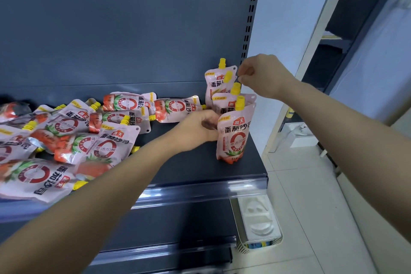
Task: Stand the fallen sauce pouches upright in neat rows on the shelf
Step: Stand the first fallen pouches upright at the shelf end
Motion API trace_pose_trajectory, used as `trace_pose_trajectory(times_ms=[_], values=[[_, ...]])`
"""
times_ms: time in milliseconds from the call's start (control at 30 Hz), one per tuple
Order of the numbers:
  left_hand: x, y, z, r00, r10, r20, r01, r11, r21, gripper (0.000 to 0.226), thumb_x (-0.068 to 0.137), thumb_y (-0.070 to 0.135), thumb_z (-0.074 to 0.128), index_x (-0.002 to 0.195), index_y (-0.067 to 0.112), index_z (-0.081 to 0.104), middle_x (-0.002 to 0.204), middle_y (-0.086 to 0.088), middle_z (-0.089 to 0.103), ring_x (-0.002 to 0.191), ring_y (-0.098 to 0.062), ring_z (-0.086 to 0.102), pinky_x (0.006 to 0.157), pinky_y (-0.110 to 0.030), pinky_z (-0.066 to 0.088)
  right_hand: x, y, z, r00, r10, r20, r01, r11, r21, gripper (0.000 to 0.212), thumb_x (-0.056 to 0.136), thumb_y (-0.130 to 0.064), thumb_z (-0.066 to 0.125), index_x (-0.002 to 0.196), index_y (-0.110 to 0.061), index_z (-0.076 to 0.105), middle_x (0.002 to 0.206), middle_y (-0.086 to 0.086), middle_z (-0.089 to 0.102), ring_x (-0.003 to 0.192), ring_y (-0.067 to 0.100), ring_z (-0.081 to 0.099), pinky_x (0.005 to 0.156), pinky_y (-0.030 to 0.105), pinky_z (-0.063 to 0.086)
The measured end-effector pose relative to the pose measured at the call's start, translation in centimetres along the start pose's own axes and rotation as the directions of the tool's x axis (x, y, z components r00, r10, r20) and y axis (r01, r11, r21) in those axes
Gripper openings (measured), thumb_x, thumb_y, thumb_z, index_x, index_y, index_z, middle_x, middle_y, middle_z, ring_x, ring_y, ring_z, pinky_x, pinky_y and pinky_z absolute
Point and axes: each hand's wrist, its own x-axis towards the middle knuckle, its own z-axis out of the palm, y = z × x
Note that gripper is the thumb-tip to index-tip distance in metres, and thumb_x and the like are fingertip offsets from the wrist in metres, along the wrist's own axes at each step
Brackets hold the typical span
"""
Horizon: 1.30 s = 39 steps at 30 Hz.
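Several pink tomato-sauce pouches with yellow caps stand upright in one row at the right end of the dark shelf (200, 171). The front pouch (234, 138) is nearest the edge, and the back pouch (219, 78) is near the rear panel. My left hand (198, 128) grips the left side of the front pouch low down. Above the row, my right hand (260, 74) has curled fingers pinching near the top right corner of a pouch behind; what it pinches is unclear. Several fallen pouches (111, 140) lie flat in a heap on the left.
The shelf's perforated upright post (250, 13) rises just right of the row. A fallen pouch (175, 109) lies right behind my left hand. A white wire basket (259, 224) stands on the tiled floor at the lower right. Lower shelves sit beneath.
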Motion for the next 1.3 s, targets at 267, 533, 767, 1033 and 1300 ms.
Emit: trace_pose_trajectory(times_ms=[267, 533, 767, 1033, 1300], values=[[-2.5, -1.6, -7.4, 0.962, 0.007, -0.273, 0.006, 0.999, 0.047, 0.019, 0.082, 0.001, 0.063, 0.084, 0.020, 0.063, 0.090, 0.001, 0.066, 0.088, -0.013, 0.062, 0.081, -0.017, 0.049, 0.6, -6.0, 1.0, 0.987, -0.155, -0.036, 0.156, 0.988, 0.019, 0.023, 0.091, -0.019, 0.053, 0.110, -0.011, 0.063, 0.109, 0.007, 0.068, 0.102, 0.026, 0.061, 0.088, 0.037, 0.051], [-6.0, -4.7, -14.0, 0.917, -0.057, -0.395, 0.113, 0.986, 0.121, 0.013, 0.085, 0.001, 0.061, 0.089, 0.013, 0.064, 0.091, 0.001, 0.064, 0.083, -0.008, 0.060, 0.068, -0.011, 0.047, 3.2, -11.8, 7.0, 0.970, -0.096, 0.225, 0.089, 0.995, 0.045, 0.028, 0.089, -0.015, 0.058, 0.116, -0.011, 0.061, 0.118, 0.011, 0.064, 0.106, 0.030, 0.061, 0.093, 0.039, 0.051], [-6.7, -7.9, -16.7, 0.926, -0.139, -0.352, 0.210, 0.962, 0.173, 0.012, 0.086, 0.007, 0.062, 0.095, 0.014, 0.064, 0.092, 0.001, 0.063, 0.085, -0.012, 0.059, 0.071, -0.015, 0.046, 6.6, -12.9, 13.0, 0.912, 0.082, 0.401, -0.041, 0.993, -0.110, 0.013, 0.086, -0.009, 0.056, 0.090, 0.000, 0.063, 0.102, 0.014, 0.067, 0.082, 0.029, 0.063, 0.068, 0.032, 0.053], [-1.6, -9.6, -18.4, 0.930, -0.142, -0.338, 0.218, 0.955, 0.200, 0.015, 0.087, 0.007, 0.059, 0.099, 0.014, 0.064, 0.101, 0.001, 0.063, 0.093, -0.013, 0.058, 0.068, -0.009, 0.042, 11.7, -10.9, 18.0, 0.802, 0.337, 0.494, -0.285, 0.941, -0.179, 0.042, 0.095, -0.035, 0.046, 0.116, -0.001, 0.059, 0.119, 0.016, 0.061, 0.107, 0.029, 0.060, 0.077, 0.030, 0.043], [-1.2, -11.1, -19.3, 0.938, -0.164, -0.305, 0.235, 0.948, 0.214, 0.016, 0.087, 0.008, 0.060, 0.100, 0.016, 0.064, 0.102, 0.000, 0.065, 0.095, -0.016, 0.061, 0.076, -0.022, 0.049, 11.3, -11.0, 20.6, 0.706, 0.532, 0.467, -0.527, 0.836, -0.155, 0.077, 0.089, -0.057, 0.042, 0.141, 0.000, 0.033, 0.142, 0.015, 0.037, 0.131, 0.030, 0.041, 0.110, 0.037, 0.036]])
